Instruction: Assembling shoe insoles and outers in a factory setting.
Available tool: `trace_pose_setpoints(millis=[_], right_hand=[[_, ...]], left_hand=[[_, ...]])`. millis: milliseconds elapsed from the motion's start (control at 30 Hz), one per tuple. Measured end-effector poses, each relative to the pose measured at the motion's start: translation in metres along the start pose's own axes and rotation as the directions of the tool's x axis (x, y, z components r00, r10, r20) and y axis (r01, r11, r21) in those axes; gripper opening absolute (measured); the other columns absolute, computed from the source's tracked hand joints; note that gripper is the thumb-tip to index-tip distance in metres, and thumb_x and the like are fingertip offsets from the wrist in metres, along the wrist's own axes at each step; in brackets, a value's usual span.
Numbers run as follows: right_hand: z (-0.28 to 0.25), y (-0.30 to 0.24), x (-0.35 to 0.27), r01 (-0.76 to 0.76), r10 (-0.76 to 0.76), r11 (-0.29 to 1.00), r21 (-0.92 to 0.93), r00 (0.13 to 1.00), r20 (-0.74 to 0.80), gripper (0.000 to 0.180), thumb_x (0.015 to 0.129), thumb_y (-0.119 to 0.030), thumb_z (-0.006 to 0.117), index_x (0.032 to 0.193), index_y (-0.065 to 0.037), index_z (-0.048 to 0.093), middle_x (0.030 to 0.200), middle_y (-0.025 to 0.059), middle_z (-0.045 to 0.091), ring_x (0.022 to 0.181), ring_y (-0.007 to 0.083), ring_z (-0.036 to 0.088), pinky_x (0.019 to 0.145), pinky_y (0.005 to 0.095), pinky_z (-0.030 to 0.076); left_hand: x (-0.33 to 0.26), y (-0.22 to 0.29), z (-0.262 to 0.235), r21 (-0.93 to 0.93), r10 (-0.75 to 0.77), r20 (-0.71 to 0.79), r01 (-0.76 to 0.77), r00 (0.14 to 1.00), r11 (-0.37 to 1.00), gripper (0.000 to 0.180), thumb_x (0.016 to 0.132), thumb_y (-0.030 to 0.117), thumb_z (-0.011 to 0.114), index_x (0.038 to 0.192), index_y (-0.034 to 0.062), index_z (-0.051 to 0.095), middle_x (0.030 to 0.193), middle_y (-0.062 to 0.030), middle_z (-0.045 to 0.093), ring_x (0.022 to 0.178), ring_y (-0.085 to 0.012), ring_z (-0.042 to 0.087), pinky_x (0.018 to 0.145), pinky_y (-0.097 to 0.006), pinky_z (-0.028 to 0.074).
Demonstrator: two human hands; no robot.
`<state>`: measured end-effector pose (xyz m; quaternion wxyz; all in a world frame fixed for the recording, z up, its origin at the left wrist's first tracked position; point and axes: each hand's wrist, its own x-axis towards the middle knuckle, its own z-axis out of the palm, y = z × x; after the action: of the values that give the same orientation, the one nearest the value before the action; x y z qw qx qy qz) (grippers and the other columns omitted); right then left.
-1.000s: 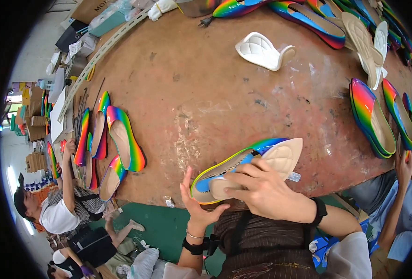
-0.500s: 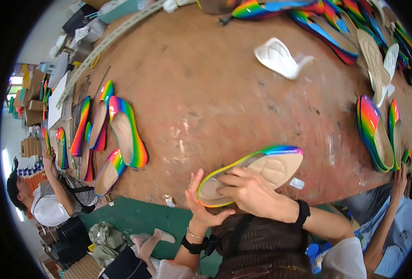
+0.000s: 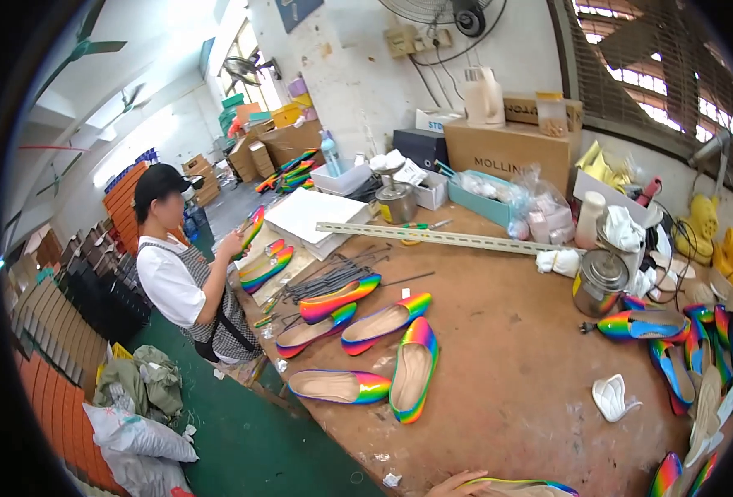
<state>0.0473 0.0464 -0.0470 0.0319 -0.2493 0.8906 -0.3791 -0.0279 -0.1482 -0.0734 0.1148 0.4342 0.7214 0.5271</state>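
Far left, white sacks (image 3: 144, 435) slumped on the green floor (image 3: 238, 443), and just beyond them stood a co-worker in a black cap and checked apron (image 3: 191, 269), arms raised, a glossy rainbow slip-on (image 3: 253, 232) up in the hands! Across to the workbench (image 3: 499, 364), and there was colour everywhere: a cluster of five rainbow flats (image 3: 414, 371) lay near its left edge, beige inside, toes pointing different ways, with thin dark rods (image 3: 325, 280) behind them. A pale perforated strip (image 3: 432, 236) ran along behind.

Down to the lower edge, and here was the action: the left hand (image 3: 457, 484), only partly in frame, its visible fingers stretched out close together at the left end of the low-cut shoe (image 3: 525, 487). That shoe sat at the very bottom of the view, its bright rim showing and the rest cut off. Whether the fingers were clamped on it, one couldn't tell. The right hand was out of view, its fingers impossible to judge.

Further right, a curved white insole (image 3: 610, 398) lay on the bench, a metal can (image 3: 600, 282) stood behind it, and more rainbow shoes (image 3: 672, 373) crowded the far right.
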Motion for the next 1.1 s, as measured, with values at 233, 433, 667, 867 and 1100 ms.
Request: trace_pose_setpoints(millis=[233,433,667,867,1100], right_hand=[[0.003,0.0,0.0,-0.229,0.246,0.961,-0.153,0.964,0.101,0.023,0.081,-0.013,0.06,0.098,0.0,0.069,0.093,0.0232,0.069,0.086,0.0365,0.066,0.076,0.0464,0.052],[0.011,-0.028,-0.007,-0.54,0.551,0.815,-0.21,0.834,-0.007,0.012,0.081,-0.013,0.06,0.076,-0.003,0.063,0.075,0.023,0.062,0.072,0.0345,0.062,0.064,0.0462,0.047],[0.029,-0.023,-0.048,-0.392,0.296,0.919,-0.045,0.76,-0.578,0.03,0.085,-0.004,0.061,0.115,0.002,0.064,0.091,0.0223,0.066,0.092,0.0434,0.063,0.091,0.0441,0.049],[0.039,-0.043,-0.084,-0.614,0.869,0.459,0.643,0.159,-0.469,0.077,0.084,-0.017,0.076,0.147,0.004,0.036,0.128,0.0231,0.054,0.117,0.0319,0.053,0.101,0.0404,0.043],[0.002,-0.029,-0.04,-0.874,0.797,0.465,0.138,0.346,-0.495,0.08,0.06,-0.028,0.09,0.121,0.0,0.047,0.099,0.0229,0.064,0.094,0.0404,0.061,0.084,0.048,0.044]], left_hand=[[0.008,-0.015,0.006,-0.07,-0.021,-0.057,0.017,0.998,0.997,0.037,0.088,0.012,0.061,0.124,0.0042,0.059,0.137,-0.0201,0.053,0.119,-0.0384,0.057,0.098,-0.044,0.047],[0.007,-0.008,0.012,-0.031,-0.071,-0.124,0.068,0.99,0.997,0.036,0.08,0.004,0.057,0.116,0.0024,0.058,0.128,-0.0214,0.056,0.114,-0.0398,0.057,0.096,-0.042,0.048],[-0.022,0.035,0.053,0.15,-0.225,-0.323,0.284,0.919,0.947,0.054,0.089,0.018,0.066,0.136,0.0021,0.045,0.134,-0.024,0.049,0.116,-0.042,0.051,0.098,-0.047,0.044],[0.001,0.059,0.065,-0.003,-0.504,0.073,0.506,0.86,0.863,0.083,0.083,0.025,0.074,0.149,0.0012,0.03,0.146,-0.028,0.039,0.133,-0.0473,0.04,0.111,-0.05,0.035],[0.086,0.038,0.055,0.379,-0.579,0.161,0.491,0.799,0.784,0.074,0.069,0.042,0.087,0.111,-0.0045,0.047,0.087,-0.0263,0.069,0.083,-0.0463,0.068,0.07,-0.049,0.056]])
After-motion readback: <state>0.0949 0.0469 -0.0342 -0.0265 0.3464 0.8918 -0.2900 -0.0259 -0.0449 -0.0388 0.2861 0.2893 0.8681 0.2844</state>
